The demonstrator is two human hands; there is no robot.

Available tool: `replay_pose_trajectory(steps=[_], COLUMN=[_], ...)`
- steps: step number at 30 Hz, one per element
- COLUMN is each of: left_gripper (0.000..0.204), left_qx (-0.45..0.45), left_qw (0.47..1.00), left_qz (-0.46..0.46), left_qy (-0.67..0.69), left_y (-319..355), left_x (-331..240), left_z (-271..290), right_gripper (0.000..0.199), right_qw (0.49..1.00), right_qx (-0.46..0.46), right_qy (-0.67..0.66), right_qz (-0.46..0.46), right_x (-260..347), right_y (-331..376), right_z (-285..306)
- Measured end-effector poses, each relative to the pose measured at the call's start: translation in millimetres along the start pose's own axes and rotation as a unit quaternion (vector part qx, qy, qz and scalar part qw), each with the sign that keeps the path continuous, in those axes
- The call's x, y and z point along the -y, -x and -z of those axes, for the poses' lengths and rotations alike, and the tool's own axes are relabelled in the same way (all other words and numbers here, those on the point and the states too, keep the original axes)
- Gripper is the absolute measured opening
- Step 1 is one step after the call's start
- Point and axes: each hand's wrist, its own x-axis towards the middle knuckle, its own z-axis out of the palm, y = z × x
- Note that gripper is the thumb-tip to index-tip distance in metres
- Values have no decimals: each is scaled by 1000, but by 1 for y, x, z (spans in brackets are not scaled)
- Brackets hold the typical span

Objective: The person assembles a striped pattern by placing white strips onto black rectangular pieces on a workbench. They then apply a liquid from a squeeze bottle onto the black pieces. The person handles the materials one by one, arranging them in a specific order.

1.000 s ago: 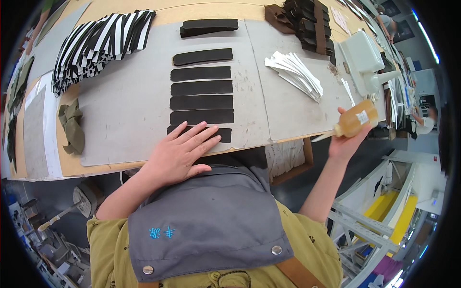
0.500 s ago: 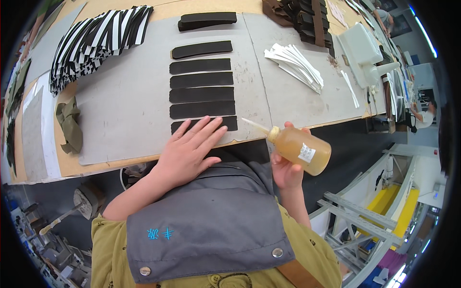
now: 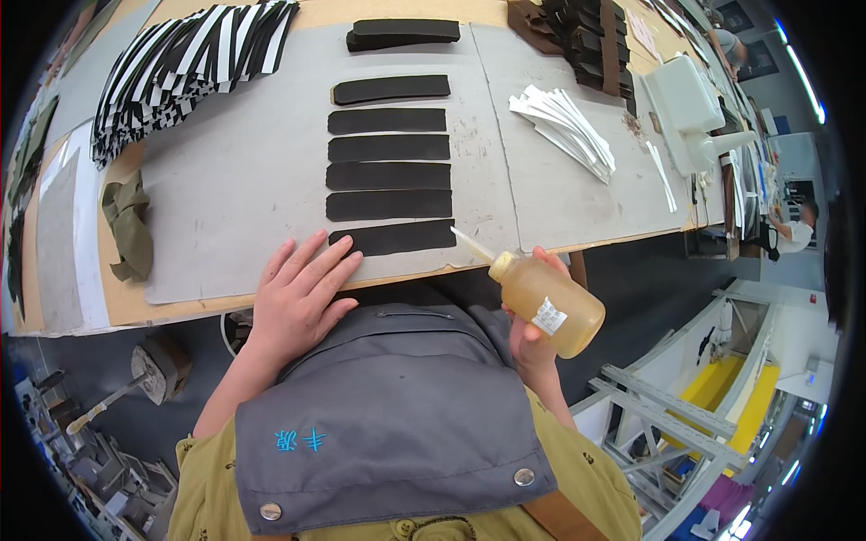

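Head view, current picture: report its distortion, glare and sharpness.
In the head view, the fisheye bows the front edge of the table and leaves the corners black; in the head view, a lamp strip at upper right glares near-white; in the head view, the bottle and black strips look fairly crisp, the distant co-worker small and soft.

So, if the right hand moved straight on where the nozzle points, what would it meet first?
The right hand would probably meet the nearest black strip, bottle nozzle first; whether they touch is unclear.
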Motion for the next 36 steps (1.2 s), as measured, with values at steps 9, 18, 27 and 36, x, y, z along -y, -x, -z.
replay_pose_trajectory(steps=[9,18,27,36], left_gripper=[44,39,38,36], left_qx=[-54,-101,-101,-108], left_qw=[998,994,995,994], left_qz=[13,16,-4,-14], left_qy=[7,36,9,-9], left_y=[5,9,6,7], left_x=[9,18,16,18], left_z=[5,4,0,-2], right_gripper=[118,125,116,111], right_qw=[973,990,996,925], right_qx=[55,13,-42,41], right_qy=[107,-141,36,290], right_qz=[200,10,72,243], right_x=[-10,9,-5,-6], right_y=[-6,-3,0,-2], right_z=[17,-4,6,7])
